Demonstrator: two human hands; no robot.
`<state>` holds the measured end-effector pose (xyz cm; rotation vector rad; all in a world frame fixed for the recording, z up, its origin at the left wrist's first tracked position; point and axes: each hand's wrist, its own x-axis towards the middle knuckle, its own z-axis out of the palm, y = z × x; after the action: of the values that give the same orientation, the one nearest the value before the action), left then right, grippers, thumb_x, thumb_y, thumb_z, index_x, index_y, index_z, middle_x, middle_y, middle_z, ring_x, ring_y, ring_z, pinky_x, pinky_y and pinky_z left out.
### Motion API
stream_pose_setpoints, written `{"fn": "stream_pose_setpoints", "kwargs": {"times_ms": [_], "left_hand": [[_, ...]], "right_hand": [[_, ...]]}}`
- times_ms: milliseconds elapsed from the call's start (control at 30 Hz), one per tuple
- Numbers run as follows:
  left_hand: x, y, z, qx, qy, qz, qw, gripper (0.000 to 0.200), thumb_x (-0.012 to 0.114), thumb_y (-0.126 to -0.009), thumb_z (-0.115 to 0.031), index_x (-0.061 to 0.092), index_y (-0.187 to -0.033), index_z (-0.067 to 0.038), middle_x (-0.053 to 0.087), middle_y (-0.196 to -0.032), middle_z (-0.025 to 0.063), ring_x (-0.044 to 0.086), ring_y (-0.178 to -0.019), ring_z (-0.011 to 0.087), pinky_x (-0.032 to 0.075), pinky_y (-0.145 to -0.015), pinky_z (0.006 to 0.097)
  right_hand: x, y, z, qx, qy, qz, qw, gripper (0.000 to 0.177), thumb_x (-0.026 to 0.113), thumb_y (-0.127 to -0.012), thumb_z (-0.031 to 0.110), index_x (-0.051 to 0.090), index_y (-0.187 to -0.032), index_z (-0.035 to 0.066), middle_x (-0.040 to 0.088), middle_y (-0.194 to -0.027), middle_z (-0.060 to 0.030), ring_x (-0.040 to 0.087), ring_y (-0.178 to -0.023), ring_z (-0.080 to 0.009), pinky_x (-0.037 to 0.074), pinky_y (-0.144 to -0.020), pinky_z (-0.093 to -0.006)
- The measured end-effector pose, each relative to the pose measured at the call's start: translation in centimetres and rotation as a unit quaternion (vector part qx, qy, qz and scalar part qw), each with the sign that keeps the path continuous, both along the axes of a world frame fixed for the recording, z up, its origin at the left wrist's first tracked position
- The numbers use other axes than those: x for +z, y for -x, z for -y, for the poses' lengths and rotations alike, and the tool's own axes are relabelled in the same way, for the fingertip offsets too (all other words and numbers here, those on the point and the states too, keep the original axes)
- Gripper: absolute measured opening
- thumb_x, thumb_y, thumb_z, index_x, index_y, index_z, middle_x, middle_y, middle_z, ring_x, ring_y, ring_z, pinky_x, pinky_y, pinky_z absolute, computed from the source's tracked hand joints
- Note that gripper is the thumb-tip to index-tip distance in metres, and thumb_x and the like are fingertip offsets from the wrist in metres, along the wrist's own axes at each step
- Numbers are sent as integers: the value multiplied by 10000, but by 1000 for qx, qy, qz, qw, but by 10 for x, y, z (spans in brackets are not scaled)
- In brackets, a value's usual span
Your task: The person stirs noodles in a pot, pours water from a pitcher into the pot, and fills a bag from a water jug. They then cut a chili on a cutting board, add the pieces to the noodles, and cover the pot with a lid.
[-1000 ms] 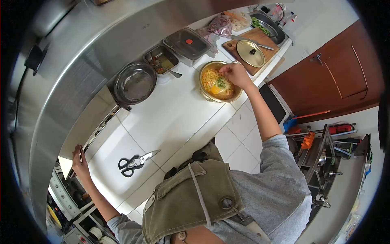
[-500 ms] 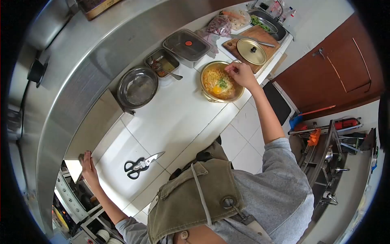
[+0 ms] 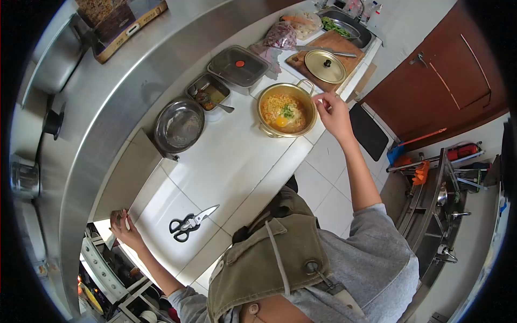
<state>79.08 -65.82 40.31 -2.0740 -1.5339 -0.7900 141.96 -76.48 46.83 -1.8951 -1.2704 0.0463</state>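
A gold-coloured pot point(image 3: 264, 119) on the white counter holds noodles in orange broth, an egg yolk and chopped green bits. My right hand point(image 3: 335, 116) is just right of the pot's rim, below one loop handle. Its thumb and fingertips are pinched together; whether anything is between them is too small to see. At the counter's far left end, my left hand point(image 3: 126, 230) rests by the edge of the tiled ledge, fingers extended. Black-handled scissors point(image 3: 188, 224) lie on the counter nearby, blades slightly apart.
Behind the pot stand a lidded container point(image 3: 237, 64), a small metal tub point(image 3: 218, 91) with a spoon, and a metal bowl point(image 3: 180, 126). A gold lid point(image 3: 318, 70) and a knife point(image 3: 342, 54) lie on the wooden board point(image 3: 347, 62). A steel hood edge point(image 3: 107, 97) curves overhead.
My right hand has moved off the pot, out past its right rim. The left hand stays at the counter's end. My view has shifted slightly.
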Motion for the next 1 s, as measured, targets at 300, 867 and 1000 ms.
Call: {"fn": "stream_pose_setpoints", "kwargs": {"times_ms": [300, 867, 1000], "left_hand": [[-15, -20, 2, 141, -6, 54, 988, 431, 657, -750, -82, 549, -1157, -174, 478, -1207, 140, 447, -1101, 333, 315, -938, 465], [-147, -339, 472, 591, 209, 418, 657, 833, 683, -654, -125, 235, -1347, -5, 323, -1289, 281, 271, -1233, 444, 261, -1029, 449], [-217, -414, 565, 358, 764, 454, 287, 776, 608, -717, -586, 490, -1211, 1, 519, -1232, 176, 580, -988, 326, 467, -822, 462]], "right_hand": [[10, 21, 30, -1, 27, -53, 998, 120, 571, -780, 4, 655, -854, 49, 441, -607, -46, 439, -517, -134, 366, -482, -270], [-11, 86, 42, 703, 17, -94, 704, 188, 557, -786, -16, 625, -938, 69, 506, -689, -66, 500, -496, -156, 414, -459, -273], [-8, 52, 64, 692, 16, -118, 712, 188, 551, -793, -10, 624, -945, 74, 512, -692, -67, 510, -496, -156, 422, -465, -272]]}}
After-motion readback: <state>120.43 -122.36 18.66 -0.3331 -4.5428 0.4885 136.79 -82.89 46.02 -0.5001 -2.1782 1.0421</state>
